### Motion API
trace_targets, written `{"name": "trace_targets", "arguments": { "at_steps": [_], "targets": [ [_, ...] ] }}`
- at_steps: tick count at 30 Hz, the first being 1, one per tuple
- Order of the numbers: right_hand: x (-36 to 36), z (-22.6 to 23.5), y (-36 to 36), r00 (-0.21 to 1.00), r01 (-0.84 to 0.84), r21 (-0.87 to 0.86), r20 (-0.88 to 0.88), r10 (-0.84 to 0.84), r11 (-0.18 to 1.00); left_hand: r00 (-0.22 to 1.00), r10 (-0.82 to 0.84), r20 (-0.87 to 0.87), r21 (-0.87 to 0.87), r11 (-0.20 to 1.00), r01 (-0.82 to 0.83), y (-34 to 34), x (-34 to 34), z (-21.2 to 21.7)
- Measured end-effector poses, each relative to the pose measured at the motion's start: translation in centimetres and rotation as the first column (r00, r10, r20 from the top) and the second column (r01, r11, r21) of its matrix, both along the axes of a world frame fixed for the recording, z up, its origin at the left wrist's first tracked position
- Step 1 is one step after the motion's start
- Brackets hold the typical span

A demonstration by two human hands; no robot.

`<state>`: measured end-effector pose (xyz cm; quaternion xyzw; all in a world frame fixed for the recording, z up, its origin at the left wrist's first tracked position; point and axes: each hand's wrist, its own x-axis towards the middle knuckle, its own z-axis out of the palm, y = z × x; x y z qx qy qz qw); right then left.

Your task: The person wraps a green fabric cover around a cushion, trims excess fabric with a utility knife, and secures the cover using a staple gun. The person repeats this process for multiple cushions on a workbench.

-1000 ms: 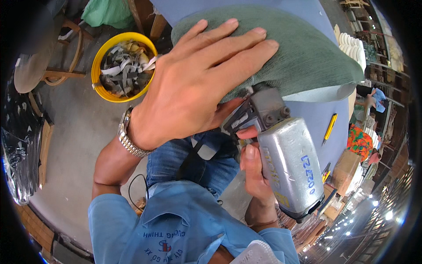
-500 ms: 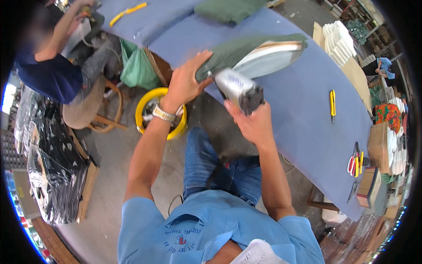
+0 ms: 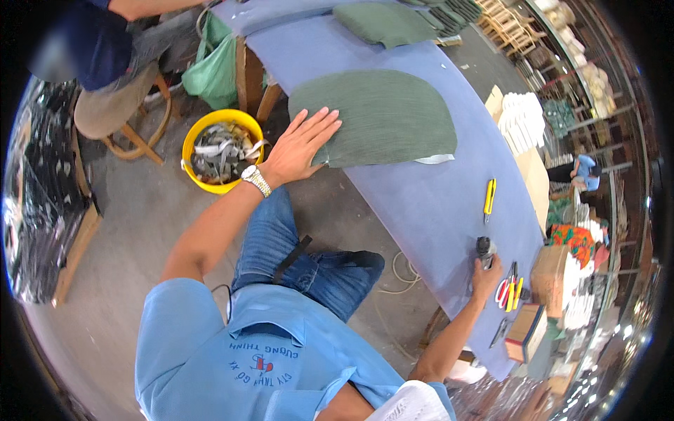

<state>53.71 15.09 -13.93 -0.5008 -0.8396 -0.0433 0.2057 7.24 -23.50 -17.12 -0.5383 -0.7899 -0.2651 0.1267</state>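
A dark green fabric-covered pad (image 3: 386,116), rounded along its far side, lies on the blue table, with a bit of pale material showing at its near right edge. My left hand (image 3: 302,144) rests on its left end with the fingers stretched out and flat. Far to the right, my right hand (image 3: 486,274) is wrapped round a grey and black staple gun (image 3: 484,247) at the table surface; the hand hides part of it. A yellow box cutter (image 3: 489,200) lies just beyond the staple gun. Beside my right hand are red- and yellow-handled cutting tools (image 3: 509,291).
Another green pad (image 3: 386,24) lies at the table's far end. A yellow bucket of scraps (image 3: 223,151) stands on the floor to the left, near a stool (image 3: 116,105) where a co-worker sits. Cardboard boxes (image 3: 551,277) and white stacked pieces (image 3: 521,123) line the right side.
The pad was raised and tilted between my hands; now it lies flat, green side up. My right hand has carried the staple gun rightward to the tools. My left hand has flattened on the pad.
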Motion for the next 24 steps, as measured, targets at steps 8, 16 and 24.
{"name": "trace_targets", "arguments": {
  "at_steps": [8, 16, 24],
  "targets": [
    [-2.3, -1.5, 1.3, 0.993, -0.023, 0.116, -0.114, 0.037, 0.993, 0.991, 0.130, 0.031, 0.081, 0.988, -0.132, 0.1, 0.5, -1.4],
    [-24.9, 1.4, 7.0, 0.717, -0.485, -0.330, -0.680, 0.152, 0.810, 0.992, 0.122, 0.018, 0.075, 0.990, -0.123, -0.3, 0.0, -2.2],
    [-36.1, -2.0, 7.2, 0.667, -0.609, -0.456, -0.737, 0.109, 0.649, 0.995, 0.097, -0.018, 0.133, 0.987, -0.094, -0.4, 0.2, -2.9]
  ]
}}
